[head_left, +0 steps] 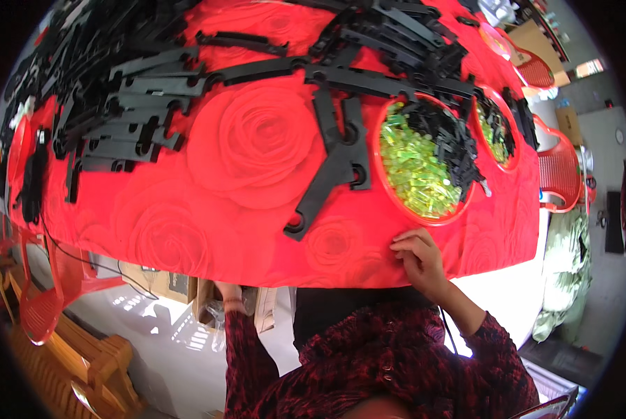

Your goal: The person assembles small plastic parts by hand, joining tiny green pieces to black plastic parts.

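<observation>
My right hand (pixel 422 262) rests on the front part of the red rose-patterned tablecloth (pixel 253 230), its fingers loosely bent and apart with nothing in them. Just beyond it stands a round red basin (pixel 429 221), holding yellow-green translucent small pieces (pixel 414 167) on the left and small black pieces (pixel 452 140) on the right. My left hand (pixel 230 290) is down at the table's front edge, which hides its fingers. Between the hands, farther in, lie a few long black plastic strips (pixel 320 185) with round notches near their ends, touching one another.
Heaps of similar black strips (pixel 145 87) cover the far left and far middle. A second red basin (pixel 496 129) of mixed pieces stands at right. Red plastic chairs (pixel 561 171) flank the table. Cardboard boxes (pixel 166 283) sit below the front edge, near a thin black cable (pixel 82 255).
</observation>
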{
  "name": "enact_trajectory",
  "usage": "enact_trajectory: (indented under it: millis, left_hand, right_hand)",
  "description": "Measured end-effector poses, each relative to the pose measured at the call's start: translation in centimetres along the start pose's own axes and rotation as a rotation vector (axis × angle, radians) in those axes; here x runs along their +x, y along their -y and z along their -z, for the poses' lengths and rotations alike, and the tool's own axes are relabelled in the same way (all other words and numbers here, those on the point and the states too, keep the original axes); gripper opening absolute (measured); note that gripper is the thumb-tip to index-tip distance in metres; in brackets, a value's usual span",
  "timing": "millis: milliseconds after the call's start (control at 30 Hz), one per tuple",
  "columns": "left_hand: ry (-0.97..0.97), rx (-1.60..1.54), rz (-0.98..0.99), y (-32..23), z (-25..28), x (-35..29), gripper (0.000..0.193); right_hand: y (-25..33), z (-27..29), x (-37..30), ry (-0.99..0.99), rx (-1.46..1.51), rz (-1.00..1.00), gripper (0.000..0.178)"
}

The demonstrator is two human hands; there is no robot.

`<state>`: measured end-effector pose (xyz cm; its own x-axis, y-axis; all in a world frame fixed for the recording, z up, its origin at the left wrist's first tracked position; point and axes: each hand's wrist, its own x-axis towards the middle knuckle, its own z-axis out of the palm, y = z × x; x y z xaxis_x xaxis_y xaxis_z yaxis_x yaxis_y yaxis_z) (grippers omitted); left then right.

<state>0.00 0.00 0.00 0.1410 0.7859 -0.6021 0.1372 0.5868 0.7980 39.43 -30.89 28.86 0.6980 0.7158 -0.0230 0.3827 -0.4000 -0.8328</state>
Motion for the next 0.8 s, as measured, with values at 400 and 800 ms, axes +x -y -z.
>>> enact_trajectory:
  millis: [400,800]
  left_hand:
    - [-0.210,0.091,-0.824,-19.3,-15.3,-14.8,0.029]
    - [0.280,1.105,-1.349,-23.1,-34.1,-18.4,0.051]
  right_hand:
    - [-1.2,-0.5,-0.7,-0.049,0.106,0.094,0.027]
    - [-2.2,-0.8,-1.0,-0.074,0.119,0.208,0.025]
